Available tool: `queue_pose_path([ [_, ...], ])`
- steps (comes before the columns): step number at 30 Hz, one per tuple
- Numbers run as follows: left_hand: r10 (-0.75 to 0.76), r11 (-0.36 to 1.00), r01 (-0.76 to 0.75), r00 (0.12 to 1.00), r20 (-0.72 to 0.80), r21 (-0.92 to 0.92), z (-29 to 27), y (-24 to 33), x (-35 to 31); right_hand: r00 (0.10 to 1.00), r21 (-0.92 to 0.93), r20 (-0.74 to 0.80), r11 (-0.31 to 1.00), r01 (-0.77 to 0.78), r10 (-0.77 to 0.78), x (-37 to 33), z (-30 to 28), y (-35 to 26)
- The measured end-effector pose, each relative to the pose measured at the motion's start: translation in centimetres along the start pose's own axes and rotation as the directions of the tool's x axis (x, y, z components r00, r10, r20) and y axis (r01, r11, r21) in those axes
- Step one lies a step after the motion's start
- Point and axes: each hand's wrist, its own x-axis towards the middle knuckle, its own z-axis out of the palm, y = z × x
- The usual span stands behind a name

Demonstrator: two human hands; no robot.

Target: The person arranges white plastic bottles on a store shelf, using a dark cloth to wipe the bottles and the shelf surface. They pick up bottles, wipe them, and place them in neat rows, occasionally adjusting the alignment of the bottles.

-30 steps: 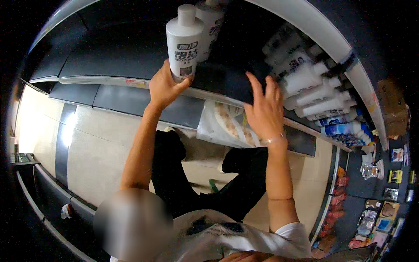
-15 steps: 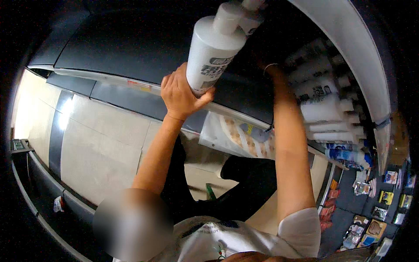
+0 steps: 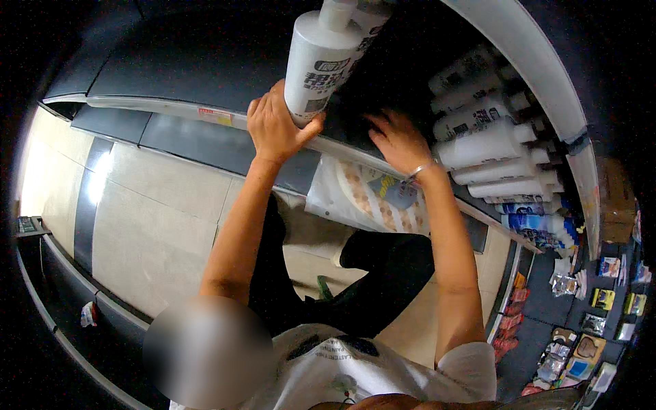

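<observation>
One white capped bottle (image 3: 320,65) w/ dark print is in the L hand (image 3: 279,133), fingers wrapped round its lower end, thumb on its R side; can't tell if the base touches the dark shelf (image 3: 191,75). Long axis runs up & slightly R, fingers to cap. 2nd white bottle (image 3: 373,33) is just behind, partly hidden. R hand (image 3: 402,143), fingers loosely spread, apparently w/ nothing held, is nearer the row of white bottles (image 3: 482,145) to its R.
</observation>
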Motion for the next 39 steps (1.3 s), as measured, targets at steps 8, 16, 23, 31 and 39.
queue_pose_path([
  [8, -0.014, 0.996, 0.015, 1.000, 0.017, -0.082, 0.0, 0.9, 0.2, 0.903, 0.840, -0.111, 0.525, -0.138, 0.414, -4.5, -2.9, -0.2],
  [16, -0.001, 0.999, 0.004, 0.998, 0.061, -0.039, -0.4, 0.2, 0.1, 0.701, 0.332, -0.698, 0.804, 0.493, -0.142, 7.1, -13.0, -11.1],
  [23, -0.010, 0.999, 0.011, 1.000, 0.017, -0.042, -0.3, 0.2, -0.1, 0.799, 0.625, -0.591, 0.690, 0.365, 0.113, 6.6, -11.7, -11.9],
  [31, -0.010, 1.000, 0.010, 1.000, 0.029, -0.009, 0.0, 0.0, -0.6, 0.864, 0.919, -0.276, 0.379, 0.109, 0.422, 2.1, -2.4, -7.9],
  [39, 0.014, 1.000, -0.015, 0.997, -0.071, -0.010, 0.2, 0.4, -0.3, 0.858, 0.599, -0.439, 0.798, 0.059, 0.266, -1.0, -6.4, -6.4],
])
